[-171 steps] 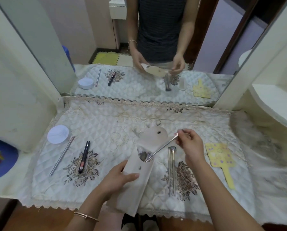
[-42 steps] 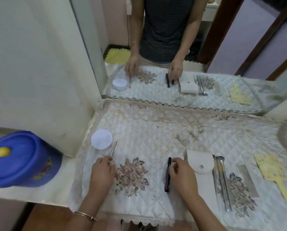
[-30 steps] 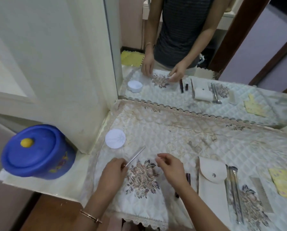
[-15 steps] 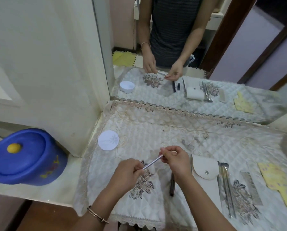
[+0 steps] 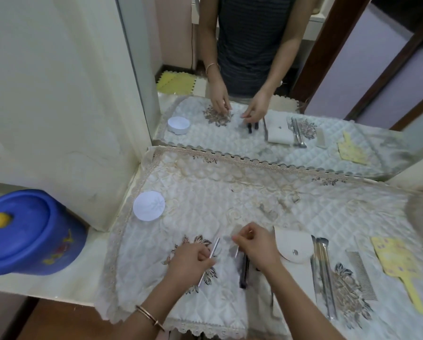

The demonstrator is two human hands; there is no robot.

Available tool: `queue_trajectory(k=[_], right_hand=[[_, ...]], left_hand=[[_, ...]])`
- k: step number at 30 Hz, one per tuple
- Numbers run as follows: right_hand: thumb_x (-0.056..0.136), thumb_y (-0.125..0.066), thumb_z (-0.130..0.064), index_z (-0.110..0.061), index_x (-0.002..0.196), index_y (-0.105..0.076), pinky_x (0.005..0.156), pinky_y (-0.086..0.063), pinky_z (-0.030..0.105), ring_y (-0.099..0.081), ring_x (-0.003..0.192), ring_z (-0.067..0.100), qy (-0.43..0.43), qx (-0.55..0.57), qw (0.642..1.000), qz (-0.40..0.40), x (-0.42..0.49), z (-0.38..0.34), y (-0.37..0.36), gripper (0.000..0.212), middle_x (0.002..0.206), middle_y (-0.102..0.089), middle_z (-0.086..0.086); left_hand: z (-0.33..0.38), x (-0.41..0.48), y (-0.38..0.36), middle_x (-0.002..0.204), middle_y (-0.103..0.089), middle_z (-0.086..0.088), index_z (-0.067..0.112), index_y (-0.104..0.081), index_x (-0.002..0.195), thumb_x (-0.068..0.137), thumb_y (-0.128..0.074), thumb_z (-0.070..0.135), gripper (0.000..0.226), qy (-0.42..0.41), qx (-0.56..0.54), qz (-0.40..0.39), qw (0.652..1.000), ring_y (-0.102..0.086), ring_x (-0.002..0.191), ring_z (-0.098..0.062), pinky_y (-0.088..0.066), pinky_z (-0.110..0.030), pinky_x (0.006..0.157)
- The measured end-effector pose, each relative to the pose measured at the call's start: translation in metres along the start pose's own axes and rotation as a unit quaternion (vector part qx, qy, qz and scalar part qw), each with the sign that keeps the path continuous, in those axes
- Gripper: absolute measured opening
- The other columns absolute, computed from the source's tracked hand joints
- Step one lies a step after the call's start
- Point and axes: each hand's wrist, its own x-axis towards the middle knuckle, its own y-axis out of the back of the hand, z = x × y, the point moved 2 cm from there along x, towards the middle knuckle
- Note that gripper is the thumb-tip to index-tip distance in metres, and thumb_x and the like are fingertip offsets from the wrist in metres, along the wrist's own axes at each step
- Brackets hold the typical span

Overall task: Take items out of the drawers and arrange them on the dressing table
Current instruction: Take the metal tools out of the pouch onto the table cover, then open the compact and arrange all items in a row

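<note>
Covering the table (image 5: 92,271), a quilted white cloth (image 5: 230,192) reaches the far mirror (image 5: 353,82). At its near edge the left hand (image 5: 189,265) pinches a thin silver stick (image 5: 215,245); the right hand (image 5: 258,246) pinches a small silver piece (image 5: 236,252).

dressing table (image 5: 96,268) | quilted cloth (image 5: 230,192) covers top | on cloth: white round disc (image 5: 148,205), black tube (image 5: 243,272), white pouch (image 5: 294,247), metal tools (image 5: 324,273), comb (image 5: 361,276), yellow paddle (image 5: 399,261)

Head camera, looking steeply down
</note>
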Motion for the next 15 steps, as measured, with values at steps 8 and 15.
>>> queue_trajectory(k=[8, 15], right_hand=[[0.085, -0.059, -0.027, -0.018, 0.077, -0.052, 0.064, -0.038, 0.027, -0.05, 0.072, 0.016, 0.058, -0.18, 0.982, -0.012, -0.009, 0.023, -0.027, 0.014, 0.069, -0.05, -0.004], [0.086, -0.056, -0.014, -0.006, 0.094, -0.063, 0.068, -0.039, 0.025, -0.051, 0.074, 0.014, 0.087, -0.116, 0.989, 0.041, -0.013, 0.021, -0.026, 0.013, 0.078, -0.055, 0.0]], left_hand=[[-0.004, -0.001, -0.032, 0.059, -0.048, 0.013, 0.021, -0.049, 0.079, 0.078, -0.069, 0.022, 0.019, 0.042, 0.012, 0.023, 0.999, -0.06, 0.069, -0.015, -0.045, -0.027, 0.069], [-0.004, -0.001, -0.035, 0.067, -0.049, 0.005, 0.013, -0.057, 0.093, 0.081, -0.066, 0.027, 0.02, 0.028, 0.038, 0.023, 0.999, -0.049, 0.069, -0.014, -0.034, -0.025, 0.062]])
